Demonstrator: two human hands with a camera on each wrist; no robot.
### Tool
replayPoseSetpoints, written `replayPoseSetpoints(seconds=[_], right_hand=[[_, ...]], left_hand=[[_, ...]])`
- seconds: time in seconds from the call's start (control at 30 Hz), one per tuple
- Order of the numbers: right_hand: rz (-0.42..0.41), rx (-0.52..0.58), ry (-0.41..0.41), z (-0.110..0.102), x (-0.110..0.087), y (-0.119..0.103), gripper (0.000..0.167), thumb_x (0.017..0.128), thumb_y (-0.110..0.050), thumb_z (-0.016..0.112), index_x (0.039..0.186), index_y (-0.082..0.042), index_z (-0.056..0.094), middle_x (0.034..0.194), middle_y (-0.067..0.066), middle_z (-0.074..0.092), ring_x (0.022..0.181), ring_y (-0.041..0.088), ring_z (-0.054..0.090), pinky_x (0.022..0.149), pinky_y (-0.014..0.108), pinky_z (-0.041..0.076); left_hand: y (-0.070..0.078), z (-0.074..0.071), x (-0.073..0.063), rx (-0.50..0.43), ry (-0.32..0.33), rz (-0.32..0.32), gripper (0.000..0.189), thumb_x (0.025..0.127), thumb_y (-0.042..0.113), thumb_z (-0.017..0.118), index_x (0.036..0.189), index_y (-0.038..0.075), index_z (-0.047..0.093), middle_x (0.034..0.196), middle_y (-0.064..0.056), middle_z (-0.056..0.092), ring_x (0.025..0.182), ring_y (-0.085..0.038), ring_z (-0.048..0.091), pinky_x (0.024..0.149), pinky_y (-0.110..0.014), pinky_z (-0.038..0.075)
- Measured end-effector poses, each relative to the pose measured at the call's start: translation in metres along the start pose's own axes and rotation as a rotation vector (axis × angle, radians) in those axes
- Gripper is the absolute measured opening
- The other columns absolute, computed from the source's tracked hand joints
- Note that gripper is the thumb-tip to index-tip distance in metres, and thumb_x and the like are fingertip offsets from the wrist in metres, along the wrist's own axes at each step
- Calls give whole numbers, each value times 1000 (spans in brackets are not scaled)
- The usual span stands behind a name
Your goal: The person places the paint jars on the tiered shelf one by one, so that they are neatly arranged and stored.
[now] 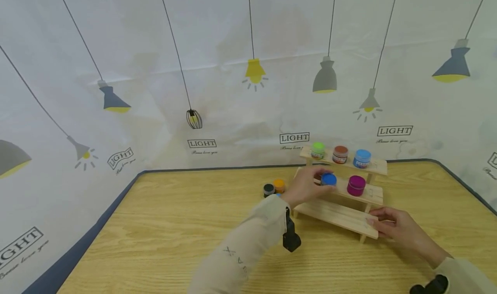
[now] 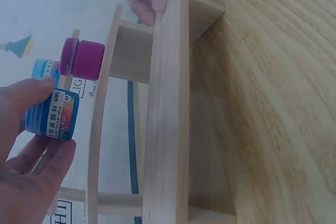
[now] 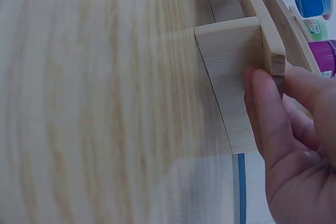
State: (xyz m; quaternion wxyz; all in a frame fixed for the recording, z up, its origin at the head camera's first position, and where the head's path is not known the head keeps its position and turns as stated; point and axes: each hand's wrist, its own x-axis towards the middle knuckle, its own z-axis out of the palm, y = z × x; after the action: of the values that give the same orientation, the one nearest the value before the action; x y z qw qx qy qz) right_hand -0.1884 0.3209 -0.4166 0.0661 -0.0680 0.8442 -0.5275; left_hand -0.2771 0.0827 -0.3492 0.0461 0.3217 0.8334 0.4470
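My left hand (image 1: 306, 185) pinches a blue paint jar (image 2: 62, 115) between thumb and fingers, over the middle step of a three-tier wooden rack (image 1: 334, 216). From the head view I cannot tell whether that jar touches the board. Just right of it, a purple jar (image 1: 356, 186) stands on the same step. A dark reddish jar (image 1: 317, 178) is mostly hidden behind my left fingers. My right hand (image 1: 400, 229) grips the right end of the lowest board, thumb on top and fingers beneath, as the right wrist view (image 3: 294, 124) shows.
On the top step stand a green jar (image 1: 317, 150), a brown jar (image 1: 340, 154) and a light blue jar (image 1: 362, 159). Left of the rack, a black jar (image 1: 268, 190) and an orange jar (image 1: 278, 185) stand on the wooden table (image 1: 174, 225), beside a partly hidden blue one.
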Motion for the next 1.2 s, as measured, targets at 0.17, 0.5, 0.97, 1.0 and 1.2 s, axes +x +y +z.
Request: replayPoseSetpoints(seconds=[0.17, 0.5, 0.97, 1.0, 1.2], right_hand=[[8, -13, 6, 1, 0, 0, 44, 91, -16, 50, 114, 20, 41, 98, 19, 54, 80, 5, 59, 66, 29, 52], [0, -7, -1, 0, 1, 2, 44, 92, -17, 49, 114, 20, 41, 98, 19, 53, 80, 4, 59, 65, 29, 52], [0, -14, 2, -1, 1, -1, 44, 92, -17, 49, 115, 20, 41, 99, 19, 54, 79, 4, 59, 65, 30, 52], [2, -11, 1, -1, 1, -1, 44, 92, -17, 49, 115, 20, 41, 99, 19, 54, 79, 4, 59, 65, 30, 52], [2, 4, 1, -1, 1, 2, 44, 91, -16, 50, 114, 20, 41, 97, 18, 54, 79, 4, 59, 65, 30, 52]], left_hand=[[0, 7, 6, -18, 16, -7, 37, 77, 17, 70, 112, 8, 60, 106, -1, 60, 88, -8, 56, 71, -12, 43], [-2, 17, 13, -50, 91, -54, 36, 78, 17, 69, 113, 12, 59, 107, 2, 58, 86, -6, 55, 70, -13, 44], [-7, 26, 16, -80, 126, -91, 37, 78, 18, 69, 114, 11, 60, 99, 5, 59, 79, -2, 52, 69, -15, 43], [-7, 27, 16, -80, 134, -97, 38, 78, 18, 69, 114, 11, 60, 99, 6, 59, 78, -2, 51, 69, -15, 43], [-4, 31, 15, -82, 161, -132, 36, 77, 18, 70, 111, 14, 61, 97, 6, 59, 77, -1, 50, 69, -15, 42]])
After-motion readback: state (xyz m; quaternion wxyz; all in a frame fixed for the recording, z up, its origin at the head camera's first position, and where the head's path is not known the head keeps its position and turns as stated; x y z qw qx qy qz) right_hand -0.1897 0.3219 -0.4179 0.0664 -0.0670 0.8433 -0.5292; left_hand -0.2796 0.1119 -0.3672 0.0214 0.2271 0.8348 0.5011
